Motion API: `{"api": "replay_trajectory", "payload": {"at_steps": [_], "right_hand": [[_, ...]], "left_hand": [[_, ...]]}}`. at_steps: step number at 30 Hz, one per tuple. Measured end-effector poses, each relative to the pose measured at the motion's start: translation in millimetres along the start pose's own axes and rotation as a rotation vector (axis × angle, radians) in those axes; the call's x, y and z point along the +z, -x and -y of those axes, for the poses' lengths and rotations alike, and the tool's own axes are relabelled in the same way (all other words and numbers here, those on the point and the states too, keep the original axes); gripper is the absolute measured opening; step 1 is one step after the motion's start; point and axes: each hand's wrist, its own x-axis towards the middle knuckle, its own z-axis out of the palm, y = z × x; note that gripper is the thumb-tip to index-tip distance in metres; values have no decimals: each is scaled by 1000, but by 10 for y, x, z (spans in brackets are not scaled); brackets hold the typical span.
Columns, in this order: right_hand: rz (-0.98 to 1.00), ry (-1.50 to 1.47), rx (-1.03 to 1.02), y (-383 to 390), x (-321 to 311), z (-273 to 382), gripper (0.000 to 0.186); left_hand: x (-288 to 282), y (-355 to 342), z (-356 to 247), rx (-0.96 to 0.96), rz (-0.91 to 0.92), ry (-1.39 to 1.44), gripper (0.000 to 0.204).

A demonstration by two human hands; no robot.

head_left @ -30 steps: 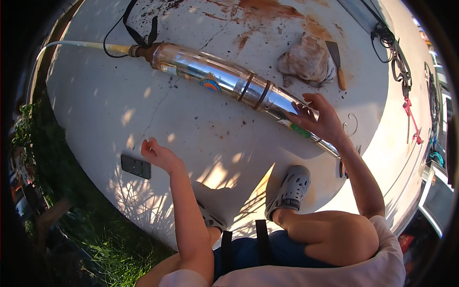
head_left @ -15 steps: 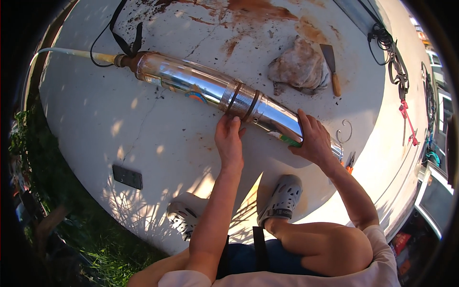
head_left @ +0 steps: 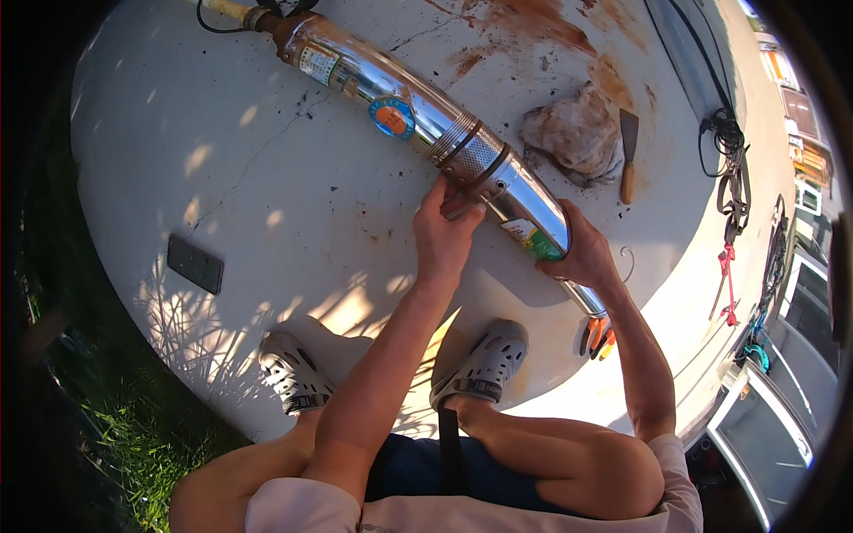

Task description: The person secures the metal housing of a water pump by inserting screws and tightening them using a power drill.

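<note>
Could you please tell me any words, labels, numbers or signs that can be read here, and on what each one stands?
White label on the tube: print too small to read.
Round sticker, blue and orange, on the tube: lettering too small to read.
Green-and-white label on the tube: too blurred to read.
Strap of the right shoe: lettering too small to quote.

Runs diagonally across the concrete [head_left: 329, 233] as a cylinder [head_left: 453, 138], from a hose [head_left: 226, 9] at far left to pliers [head_left: 590, 336] at near right. Has a rag [head_left: 573, 133] behind, a scraper [head_left: 629, 142] right of the rag, a phone [head_left: 195, 264] at left, shoes [head_left: 490, 360] in front.
</note>
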Motion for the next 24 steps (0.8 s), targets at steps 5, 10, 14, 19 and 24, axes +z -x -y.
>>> {"api": "replay_trajectory", "payload": {"at_steps": [5, 10, 14, 19, 24], "right_hand": [[39, -11, 18, -13, -72, -20, 105], [75, -29, 27, -60, -83, -19, 106], [132, -52, 66, -98, -156, -32, 107], [167, -60, 90, -141, -214, -73, 108], [180, -93, 54, -178, -176, -138, 108]], "left_hand": [[-20, -43, 95, 64, 56, 6, 60], [-53, -61, 130, 55, 101, -89, 78], [7, -3, 17, 31, 76, -64, 74], [-16, -32, 19, 41, 141, -141, 85], [-39, -30, 62, 48, 150, -181, 87]]}}
